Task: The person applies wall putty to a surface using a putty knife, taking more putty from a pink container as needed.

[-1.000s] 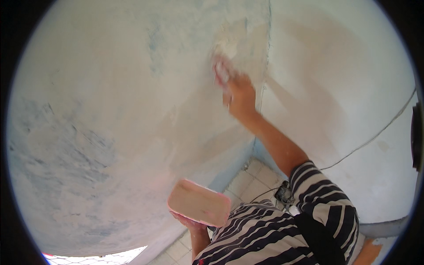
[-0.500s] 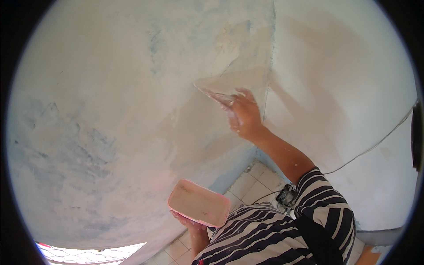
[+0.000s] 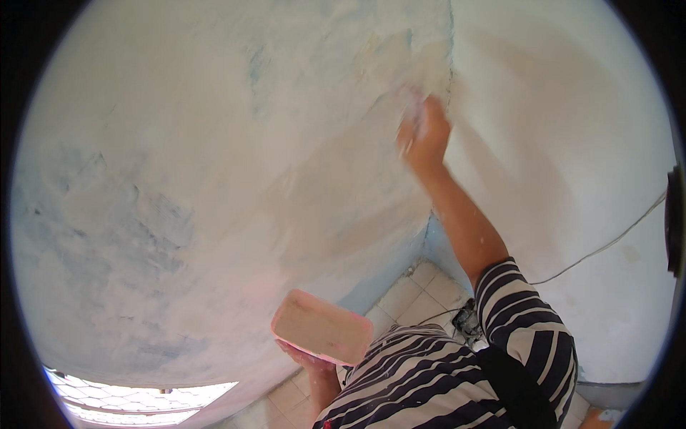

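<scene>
My left hand (image 3: 306, 357) holds a pink rectangular tub (image 3: 274, 330) from below, close to my body. Smooth beige paste (image 3: 321, 329) fills it. Raised against the patchy wall (image 3: 179, 236), beside the corner, is my right hand (image 3: 427, 136), closed and blurred by motion. It grips a flat-bladed putty knife (image 3: 409, 96), which is now only a smear near the wall; the earlier head view showed its flat edge more plainly. Pale splashes of paste mark the fingers. Beige coating covers much of the wall, with bluish patches showing through.
A second pale wall (image 3: 607, 143) meets the first at the corner on the right. A thin cable (image 3: 604, 249) runs across it. Tiled floor (image 3: 400, 297) lies below, with a dark tangled object (image 3: 468, 322) on it. A bright meshed opening (image 3: 136, 397) is at lower left.
My right hand has moved up and slightly right with the putty knife, turning it upward along the corner. The left hand and tub have stayed nearly in place.
</scene>
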{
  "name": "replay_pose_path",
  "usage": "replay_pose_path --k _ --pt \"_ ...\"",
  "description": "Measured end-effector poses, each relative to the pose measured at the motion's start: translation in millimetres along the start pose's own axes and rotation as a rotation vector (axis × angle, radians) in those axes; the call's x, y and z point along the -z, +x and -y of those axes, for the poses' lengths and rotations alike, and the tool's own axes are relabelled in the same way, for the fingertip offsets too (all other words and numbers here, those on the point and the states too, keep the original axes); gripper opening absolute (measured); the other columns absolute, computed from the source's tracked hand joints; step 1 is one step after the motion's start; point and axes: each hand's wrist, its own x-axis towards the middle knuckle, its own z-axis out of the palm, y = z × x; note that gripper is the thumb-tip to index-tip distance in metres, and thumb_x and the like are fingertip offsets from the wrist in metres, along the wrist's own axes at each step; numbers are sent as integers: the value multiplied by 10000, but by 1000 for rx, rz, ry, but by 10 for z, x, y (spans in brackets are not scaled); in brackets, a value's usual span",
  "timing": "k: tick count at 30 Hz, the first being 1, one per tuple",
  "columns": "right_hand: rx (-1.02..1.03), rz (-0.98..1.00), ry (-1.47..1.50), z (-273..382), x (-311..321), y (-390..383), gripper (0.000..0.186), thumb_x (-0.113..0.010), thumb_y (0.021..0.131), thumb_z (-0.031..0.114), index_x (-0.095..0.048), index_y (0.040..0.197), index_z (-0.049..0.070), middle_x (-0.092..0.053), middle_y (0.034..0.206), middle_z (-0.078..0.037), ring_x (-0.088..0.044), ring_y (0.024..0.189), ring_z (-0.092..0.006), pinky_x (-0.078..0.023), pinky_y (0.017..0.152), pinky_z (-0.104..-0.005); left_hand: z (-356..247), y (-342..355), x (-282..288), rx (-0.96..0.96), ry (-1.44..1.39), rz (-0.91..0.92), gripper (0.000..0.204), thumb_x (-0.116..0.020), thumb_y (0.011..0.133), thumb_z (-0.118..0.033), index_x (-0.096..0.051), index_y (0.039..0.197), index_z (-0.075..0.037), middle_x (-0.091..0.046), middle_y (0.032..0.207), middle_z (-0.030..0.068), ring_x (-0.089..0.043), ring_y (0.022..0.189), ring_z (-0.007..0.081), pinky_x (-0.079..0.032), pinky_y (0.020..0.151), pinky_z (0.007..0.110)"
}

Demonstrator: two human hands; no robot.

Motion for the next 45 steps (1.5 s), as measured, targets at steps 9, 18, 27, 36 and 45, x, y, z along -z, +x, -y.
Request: replay_pose_path --k 9,18,27,36,45 --pt "433 167 59 299 -38 -255 336 -568 743 -21 -594 1076 20 -623 905 -115 -591 688 -293 -512 812 -416 -33 -38 8 103 -119 -11 570 -363 987 -606 -451 1312 -145 -554 1195 30 -575 1077 198 -524 861 393" --pt "344 142 -114 265 -358 -276 519 -618 651 83 -633 1169 87 -617 829 -96 -596 784 -322 -424 950 -521 2 -52 -9 75 -43 4 540 -367 998 -579 -451 1300 -140 -559 1171 41 -591 1031 200 -526 850 376" --pt "-100 70 -130 -372 -305 100 377 -636 720 40 -683 1086 119 -644 898 -60 -603 818 -254 -425 871 -457 15 -78 -89 116 -35 30 588 -368 977 -622 -449 1309 -144 -550 1191 40 -589 1066 216 -525 872 394" --pt "-75 -104 -17 -211 -129 289 370 -583 765 -12 -669 1117 64 -618 865 -115 -560 653 -149 -436 547 -263 9 -81 13 200 -112 -60 646 -395 943 -671 -461 1322 -152 -547 1232 39 -578 1102 223 -520 893 411" --pt "422 132 101 63 -61 -97 454 -542 758 -14 -642 1190 85 -628 859 -97 -553 678 -223 -494 675 -367 16 -112 99 143 -112 -12 695 -395 920 -709 -458 1337 -157 -545 1246 41 -569 1126 233 -517 904 413"
